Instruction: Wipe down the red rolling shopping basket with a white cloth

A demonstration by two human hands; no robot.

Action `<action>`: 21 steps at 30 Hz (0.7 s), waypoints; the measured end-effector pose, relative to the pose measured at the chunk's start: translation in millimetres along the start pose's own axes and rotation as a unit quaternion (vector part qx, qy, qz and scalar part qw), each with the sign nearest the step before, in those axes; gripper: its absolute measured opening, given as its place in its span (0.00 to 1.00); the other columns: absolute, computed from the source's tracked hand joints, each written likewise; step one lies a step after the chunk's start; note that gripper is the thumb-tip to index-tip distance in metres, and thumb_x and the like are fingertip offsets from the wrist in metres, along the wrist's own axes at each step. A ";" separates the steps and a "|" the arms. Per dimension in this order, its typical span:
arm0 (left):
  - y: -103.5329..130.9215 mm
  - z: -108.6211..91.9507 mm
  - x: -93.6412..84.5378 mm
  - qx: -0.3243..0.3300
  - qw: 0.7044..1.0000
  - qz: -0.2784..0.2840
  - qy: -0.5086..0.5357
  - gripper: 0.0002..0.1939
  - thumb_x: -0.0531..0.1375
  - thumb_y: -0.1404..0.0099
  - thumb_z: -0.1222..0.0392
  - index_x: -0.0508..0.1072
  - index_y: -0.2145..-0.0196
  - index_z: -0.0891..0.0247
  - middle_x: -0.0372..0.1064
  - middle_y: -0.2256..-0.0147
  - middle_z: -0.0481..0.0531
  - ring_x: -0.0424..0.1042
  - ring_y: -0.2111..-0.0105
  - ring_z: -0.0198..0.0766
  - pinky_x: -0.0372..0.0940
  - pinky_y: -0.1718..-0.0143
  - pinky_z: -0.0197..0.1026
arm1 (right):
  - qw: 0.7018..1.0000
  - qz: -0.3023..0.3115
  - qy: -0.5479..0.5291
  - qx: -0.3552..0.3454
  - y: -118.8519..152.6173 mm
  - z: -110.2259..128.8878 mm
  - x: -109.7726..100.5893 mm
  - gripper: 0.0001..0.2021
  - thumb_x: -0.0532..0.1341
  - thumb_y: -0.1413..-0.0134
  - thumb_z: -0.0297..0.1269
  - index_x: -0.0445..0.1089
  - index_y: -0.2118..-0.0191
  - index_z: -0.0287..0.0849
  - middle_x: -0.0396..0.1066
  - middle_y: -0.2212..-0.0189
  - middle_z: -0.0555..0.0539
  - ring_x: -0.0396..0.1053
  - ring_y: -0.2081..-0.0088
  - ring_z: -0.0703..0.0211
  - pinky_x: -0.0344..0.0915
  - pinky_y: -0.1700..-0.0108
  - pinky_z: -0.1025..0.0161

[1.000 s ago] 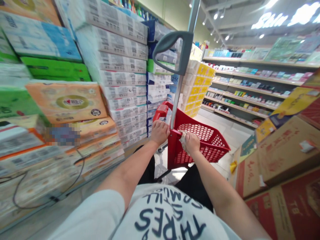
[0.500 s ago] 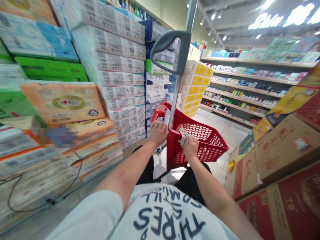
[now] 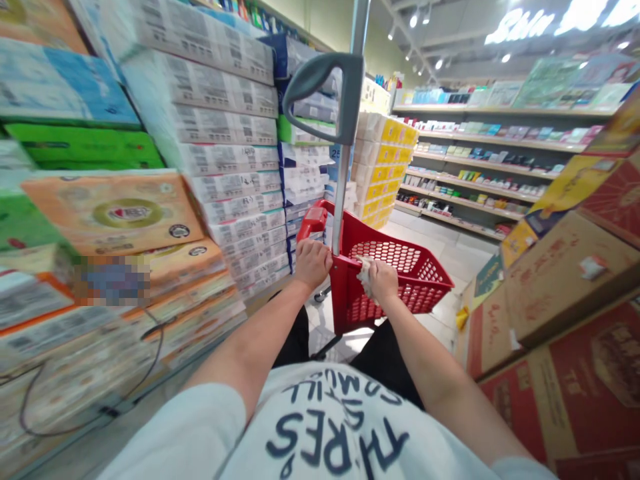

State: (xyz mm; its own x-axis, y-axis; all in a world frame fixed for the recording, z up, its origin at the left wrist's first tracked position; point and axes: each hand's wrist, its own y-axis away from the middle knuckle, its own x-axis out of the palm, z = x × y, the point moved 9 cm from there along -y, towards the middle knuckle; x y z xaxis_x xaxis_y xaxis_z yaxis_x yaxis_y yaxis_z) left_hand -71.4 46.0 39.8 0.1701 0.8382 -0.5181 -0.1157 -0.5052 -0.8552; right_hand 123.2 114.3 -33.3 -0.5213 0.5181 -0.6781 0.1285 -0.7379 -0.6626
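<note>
A red shopping basket [image 3: 425, 293] with perforated sides stands in front of me, with a wheel visible beneath it. A metal pole [image 3: 343, 180] rises from its near side and carries a grey loop handle [image 3: 350, 100]. My left hand [image 3: 313, 263] is closed on the basket's near rim, just left of the pole and below a red grip [image 3: 312, 222]. My right hand [image 3: 385, 281] is closed around a crumpled off-white cloth [image 3: 366, 279], pressing it against the rim right of the pole. Part of the cloth is hidden by the fingers.
Stacked tissue packs [image 3: 105, 207] rise close on my left, with a dark cable [image 3: 155, 360] hanging over the lower ones. Cardboard boxes [image 3: 570, 280] are piled on my right. Behind the basket are a tiled floor [image 3: 425, 230], yellow-and-white packs [image 3: 383, 167] and stocked shelves [image 3: 480, 160].
The view has turned slightly, so basket and pole appear a little further left. My right hand has shifted slightly upward along the rim with the cloth. My left hand keeps its hold.
</note>
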 end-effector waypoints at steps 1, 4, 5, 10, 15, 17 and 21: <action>0.0 -0.2 -0.6 -0.001 1.000 -0.002 0.000 0.09 0.53 0.33 0.59 0.73 0.64 0.61 0.68 0.64 0.56 0.64 0.56 0.49 0.54 0.46 0.54 | 1.000 -0.010 -0.001 -0.005 0.9 0.3 -1.9 0.18 0.44 0.34 0.37 0.71 0.63 0.40 0.72 0.67 0.44 0.65 0.62 0.55 0.55 0.54 0.59; -0.1 -1.9 -2.0 0.006 1.000 -0.004 -0.004 0.09 0.53 0.33 0.59 0.73 0.65 0.60 0.68 0.64 0.56 0.64 0.56 0.49 0.54 0.46 0.54 | 0.998 -0.070 -0.010 -0.002 4.9 -2.5 -10.9 0.18 0.44 0.33 0.38 0.69 0.56 0.38 0.71 0.60 0.41 0.64 0.56 0.54 0.54 0.51 0.57; 0.0 -2.5 -2.5 0.010 1.000 -0.005 -0.005 0.09 0.53 0.33 0.59 0.73 0.65 0.61 0.68 0.64 0.56 0.63 0.56 0.49 0.54 0.46 0.54 | 0.997 -0.073 -0.011 0.002 4.4 -4.2 -10.9 0.18 0.43 0.33 0.38 0.69 0.57 0.38 0.71 0.60 0.41 0.64 0.57 0.54 0.54 0.51 0.57; -0.1 -1.8 -1.8 0.009 1.000 0.001 -0.006 0.10 0.53 0.33 0.59 0.73 0.64 0.61 0.68 0.64 0.56 0.63 0.56 0.49 0.54 0.46 0.53 | 1.000 -0.002 -0.007 -0.009 -3.7 -5.7 2.1 0.18 0.45 0.34 0.38 0.70 0.67 0.41 0.71 0.70 0.45 0.64 0.65 0.56 0.56 0.57 0.59; 0.9 -2.8 -0.7 0.009 1.000 0.006 -0.015 0.10 0.52 0.32 0.58 0.73 0.63 0.61 0.69 0.63 0.56 0.63 0.56 0.49 0.53 0.45 0.54 | 0.997 -0.082 -0.004 -0.006 9.0 -7.3 -11.3 0.18 0.44 0.33 0.38 0.69 0.55 0.38 0.71 0.59 0.39 0.64 0.56 0.52 0.55 0.51 0.56; 1.4 -2.7 -1.4 0.007 1.000 0.008 -0.011 0.10 0.52 0.32 0.58 0.73 0.64 0.61 0.69 0.63 0.56 0.63 0.55 0.49 0.54 0.45 0.54 | 0.999 -0.052 -0.004 0.000 4.6 -9.7 -8.2 0.18 0.44 0.33 0.38 0.70 0.59 0.39 0.71 0.63 0.41 0.64 0.59 0.53 0.56 0.53 0.57; 0.0 0.2 -0.7 -0.008 0.999 0.025 0.022 0.09 0.53 0.33 0.59 0.73 0.64 0.61 0.69 0.63 0.57 0.63 0.53 0.50 0.54 0.44 0.55 | 0.999 0.040 -0.019 0.003 -8.1 -12.7 3.2 0.19 0.44 0.34 0.37 0.69 0.67 0.42 0.70 0.69 0.45 0.64 0.65 0.56 0.57 0.59 0.60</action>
State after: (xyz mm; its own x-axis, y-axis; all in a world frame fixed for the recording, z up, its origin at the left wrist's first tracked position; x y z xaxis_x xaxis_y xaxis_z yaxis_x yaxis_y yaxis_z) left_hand -71.7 45.5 40.2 0.2068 0.8026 -0.5595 -0.1104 -0.5491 -0.8285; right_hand 131.3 127.4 -34.2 -0.5422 0.4410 -0.7152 0.1649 -0.7788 -0.6052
